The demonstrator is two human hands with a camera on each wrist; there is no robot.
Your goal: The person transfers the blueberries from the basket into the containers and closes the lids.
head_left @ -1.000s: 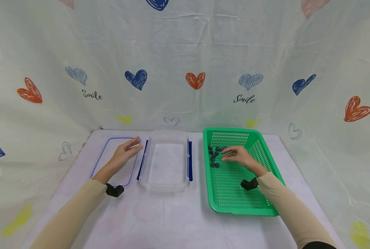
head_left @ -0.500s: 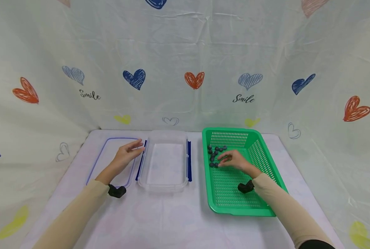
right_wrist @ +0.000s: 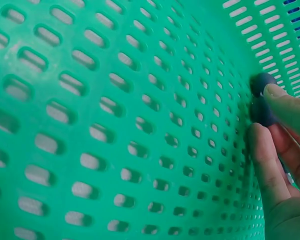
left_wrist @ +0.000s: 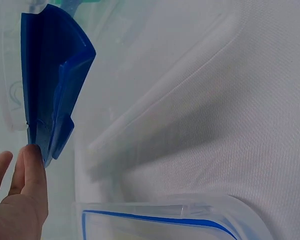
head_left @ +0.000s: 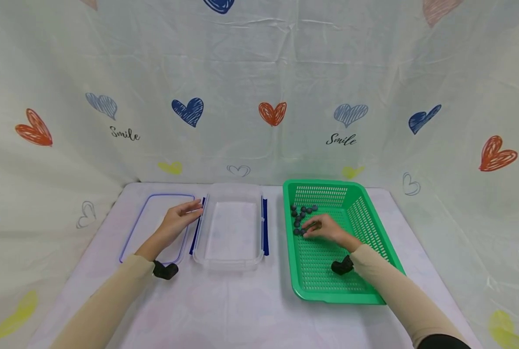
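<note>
In the head view, a loose group of dark blueberries (head_left: pixel 297 224) lies along the left side of a green perforated basket (head_left: pixel 320 296). My right hand (head_left: pixel 327 228) reaches down into the basket, its fingertips at the nearest berries. Seen from the right wrist, thumb and finger pinch one blueberry (right_wrist: pixel 262 111), with another right beside it. My left hand (head_left: pixel 176 220) has its fingers extended at the left side of a clear plastic box (head_left: pixel 229 264). Its fingertips meet the lower end of the box's blue side clip (left_wrist: pixel 55 80) in the left wrist view.
A clear lid with a blue seal (head_left: pixel 154 195) lies flat left of the box, under my left forearm. The box's other blue clip (head_left: pixel 266 227) hangs out on its right side, facing the basket. A patterned sheet (head_left: pixel 307 150) rises behind the table.
My right hand has moved down and slightly left within the basket, from the upper berries to the nearest ones. The left hand has shifted slightly right, up to the box's clip.
</note>
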